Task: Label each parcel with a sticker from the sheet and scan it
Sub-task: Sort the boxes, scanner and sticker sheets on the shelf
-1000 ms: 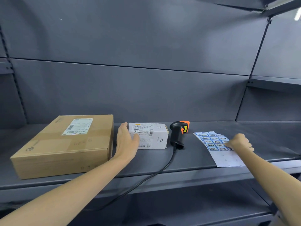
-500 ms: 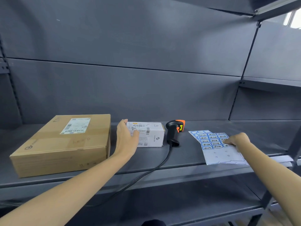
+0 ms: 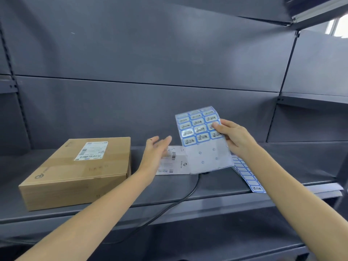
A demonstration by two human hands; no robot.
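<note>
At the left sits the brown box. In the middle, the left hand is loose, holding nothing. Just right of it, the right hand pinches the sticker sheet, standing tall.

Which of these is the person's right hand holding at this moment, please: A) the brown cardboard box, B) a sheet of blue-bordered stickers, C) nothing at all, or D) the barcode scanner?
B: the right hand grips the edge of the sticker sheet, raised off the shelf, with the thumb on a sticker, while the left hand hovers open in front of the white parcel.
</note>
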